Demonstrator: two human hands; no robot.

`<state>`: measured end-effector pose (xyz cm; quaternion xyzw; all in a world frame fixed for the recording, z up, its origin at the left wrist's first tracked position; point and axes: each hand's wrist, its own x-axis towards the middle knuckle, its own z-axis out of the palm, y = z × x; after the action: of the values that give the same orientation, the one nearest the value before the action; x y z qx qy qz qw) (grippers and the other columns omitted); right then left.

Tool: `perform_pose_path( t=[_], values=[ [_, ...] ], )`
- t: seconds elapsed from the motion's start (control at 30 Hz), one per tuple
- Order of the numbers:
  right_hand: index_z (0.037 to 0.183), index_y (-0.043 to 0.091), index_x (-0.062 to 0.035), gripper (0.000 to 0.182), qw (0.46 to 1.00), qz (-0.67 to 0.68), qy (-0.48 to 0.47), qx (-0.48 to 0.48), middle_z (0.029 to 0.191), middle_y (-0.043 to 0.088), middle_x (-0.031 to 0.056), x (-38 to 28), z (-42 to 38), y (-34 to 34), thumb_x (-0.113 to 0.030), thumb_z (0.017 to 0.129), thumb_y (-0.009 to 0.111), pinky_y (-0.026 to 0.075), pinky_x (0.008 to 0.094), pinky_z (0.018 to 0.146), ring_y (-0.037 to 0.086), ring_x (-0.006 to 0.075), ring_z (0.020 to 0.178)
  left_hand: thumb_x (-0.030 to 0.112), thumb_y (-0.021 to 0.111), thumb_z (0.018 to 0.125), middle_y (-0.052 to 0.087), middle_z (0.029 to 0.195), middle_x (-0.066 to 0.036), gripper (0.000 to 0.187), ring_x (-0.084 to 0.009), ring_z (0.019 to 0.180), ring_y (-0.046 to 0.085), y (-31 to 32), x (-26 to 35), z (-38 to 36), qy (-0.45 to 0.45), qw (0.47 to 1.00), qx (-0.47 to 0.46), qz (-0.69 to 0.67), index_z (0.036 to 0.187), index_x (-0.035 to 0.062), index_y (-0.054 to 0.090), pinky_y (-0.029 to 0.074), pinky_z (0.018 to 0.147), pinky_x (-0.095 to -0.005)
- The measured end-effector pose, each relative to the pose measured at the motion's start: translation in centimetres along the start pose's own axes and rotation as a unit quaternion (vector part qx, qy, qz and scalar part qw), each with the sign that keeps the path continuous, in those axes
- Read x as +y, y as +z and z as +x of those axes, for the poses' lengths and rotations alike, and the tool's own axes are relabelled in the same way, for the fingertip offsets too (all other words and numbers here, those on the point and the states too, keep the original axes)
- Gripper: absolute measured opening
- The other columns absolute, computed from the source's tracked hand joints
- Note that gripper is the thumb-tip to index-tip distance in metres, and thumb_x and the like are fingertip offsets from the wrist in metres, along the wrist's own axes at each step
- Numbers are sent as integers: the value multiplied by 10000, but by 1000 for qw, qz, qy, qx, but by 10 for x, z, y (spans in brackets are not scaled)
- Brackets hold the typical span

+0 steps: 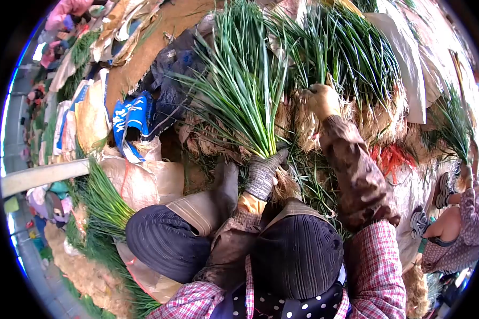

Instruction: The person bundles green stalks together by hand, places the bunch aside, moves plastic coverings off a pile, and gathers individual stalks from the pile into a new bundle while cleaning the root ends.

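My left hand (264,173), in a grey striped glove, is closed around the lower stalks of a bunch of green onions (250,101). The long leaves fan upward, away from me, and the pale roots (285,187) hang below the fist, between my knees. My right hand (321,101), in a yellowish glove, reaches forward to a heap of green onions (351,53). Its fingers are curled closed at the near edge of the heap, among stalks just above the roots; exactly how many stalks it grips is hidden.
Loose green leaves (319,186) litter the ground before my knees. Red strips (394,159) lie right of my sleeve. More onions (109,204) rest at left, near a blue printed bag (133,119). At right another person (452,228) sits near a bunch (452,122).
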<state>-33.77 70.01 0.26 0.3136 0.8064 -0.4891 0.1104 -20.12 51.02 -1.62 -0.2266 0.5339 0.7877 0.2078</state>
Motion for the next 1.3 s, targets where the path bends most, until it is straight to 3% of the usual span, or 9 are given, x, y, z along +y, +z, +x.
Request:
perform_pose_path(
  t=[0.13, 0.27, 0.4, 0.53, 0.7, 0.73, 0.8, 0.87, 1.3],
  values=[
    [1050, 671, -25, 278, 992, -97, -39, -73, 841, 701, 114, 8, -88, 3, -209, 842, 696, 531, 255, 590, 630, 146, 623, 340, 808, 709, 582, 568, -56, 389, -132, 371, 480, -3, 20, -12, -137, 966, 61, 212, 731, 13, 599, 370, 345, -272],
    [1076, 658, -4, 352, 981, -16, -155, -118, 914, 707, 120, 63, -118, 28, -285, 864, 681, 525, 306, 774, 669, 193, 808, 213, 757, 789, 653, 746, -27, 245, -70, 400, 471, -5, 11, -12, -136, 973, 14, 186, 950, 56, 659, 334, 326, -216],
    [988, 677, -1, 295, 925, 332, -38, -180, 856, 704, 81, 69, -128, 29, -255, 844, 715, 501, 245, 670, 632, 110, 743, 178, 730, 821, 663, 826, -34, 233, -84, 504, 544, -7, 3, -9, -88, 988, 6, 129, 997, 47, 653, 385, 398, -222],
    [960, 679, -6, 214, 928, 333, 49, -162, 770, 687, 29, 107, -115, 36, -187, 848, 699, 429, 210, 534, 546, 52, 597, 88, 741, 784, 614, 683, -22, 184, -106, 453, 509, -2, -7, -7, 32, 999, -13, 13, 921, 51, 624, 413, 410, -257],
    [923, 693, 42, 365, 950, -181, -137, -215, 876, 682, 225, 145, -117, 23, -306, 813, 701, 522, 338, 738, 684, 245, 790, 70, 729, 793, 650, 691, -45, 125, -106, 494, 568, -6, -2, -5, 9, 1000, -1, 9, 861, 16, 640, 445, 438, -255],
    [1056, 663, 22, 499, 930, -251, -22, -266, 1006, 666, 236, 135, -128, 19, -420, 824, 685, 520, 353, 778, 663, 250, 899, 78, 731, 793, 661, 703, -58, 120, -110, 497, 578, -6, -6, -4, 10, 1000, 5, -8, 851, 21, 643, 444, 427, -250],
    [1285, 531, -38, 680, 963, 8, 37, -267, 1140, 624, 223, 134, -126, 25, -539, 836, 630, 509, 402, 840, 624, 284, 1000, 81, 730, 794, 658, 710, -56, 139, -120, 496, 583, -11, -2, -2, -73, 997, -6, 20, 880, 20, 638, 441, 411, -247],
    [1420, 341, -64, 812, 853, 333, 154, -371, 1283, 533, 184, 116, -121, 9, -590, 849, 576, 485, 453, 900, 553, 286, 1123, 76, 726, 797, 657, 718, -57, 153, -128, 495, 585, -8, -2, -4, -72, 997, 0, 5, 904, 22, 631, 441, 403, -245],
    [1389, 391, -39, 521, 764, 541, 28, -351, 1271, 564, 89, 106, -99, 50, -167, 926, 593, 509, 242, 826, 622, 128, 980, 113, 685, 837, 674, 805, -113, 250, -199, 615, 650, -4, 28, -24, -104, 976, -154, -113, 1044, 11, 588, 536, 509, -285]
  ],
)
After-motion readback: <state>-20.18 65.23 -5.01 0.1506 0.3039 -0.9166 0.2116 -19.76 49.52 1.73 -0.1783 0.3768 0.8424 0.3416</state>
